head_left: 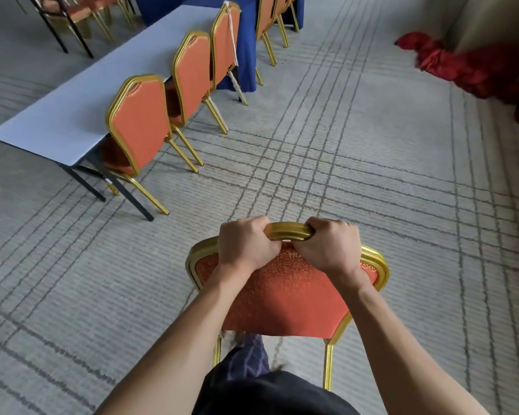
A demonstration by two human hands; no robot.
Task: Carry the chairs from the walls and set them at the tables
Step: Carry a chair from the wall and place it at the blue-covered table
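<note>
Chair (285, 298), orange with gold frame, gripped by both hands.

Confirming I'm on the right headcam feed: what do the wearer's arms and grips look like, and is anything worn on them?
Both forearms are bare right to the frame edge, with no sleeves in view. The left grip and right grip are ungloved, with no watch, band or ring visible.

Soft even daylight, faint shadows, wide-angle bending, blur at the bottom edge
</note>
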